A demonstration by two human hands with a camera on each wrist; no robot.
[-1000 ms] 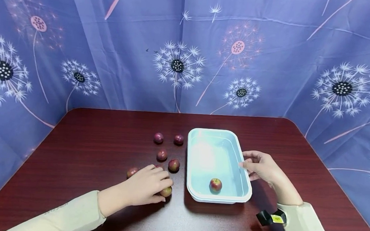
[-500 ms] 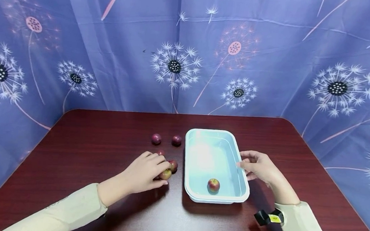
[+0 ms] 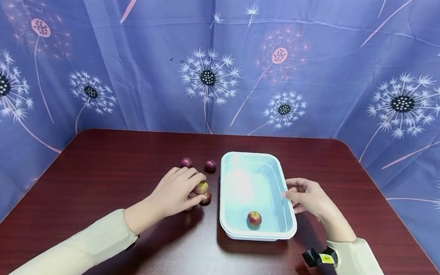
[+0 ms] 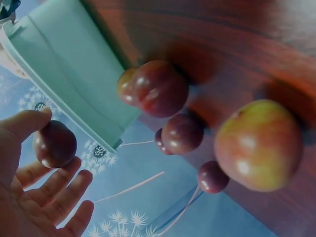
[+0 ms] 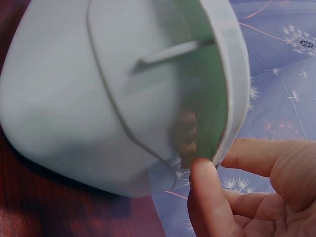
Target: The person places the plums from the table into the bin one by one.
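My left hand (image 3: 176,190) pinches a red and yellow-green plum (image 3: 201,187) between thumb and fingers. In the left wrist view that held plum (image 4: 55,144) looks dark and is raised off the table. A second plum (image 3: 206,197) lies right under the hand in the head view. Behind it sit two dark red plums, one at left (image 3: 186,163) and one at right (image 3: 210,166). On the right stands a light blue plastic basin (image 3: 232,231) with one plum (image 3: 254,219) inside, near its front end. The right hand (image 3: 311,200) grips the basin's right rim, thumb and fingers on either side.
Several plums lie loose on the dark red wooden table (image 3: 118,160), among them a large yellow-red one (image 4: 259,145) close to the left wrist camera. A blue curtain with dandelion print (image 3: 152,64) hangs behind the table's far edge.
From the near plums the left hand has moved away from me and slightly right, and it now carries a plum raised off the table. The right hand stays on the basin's rim.
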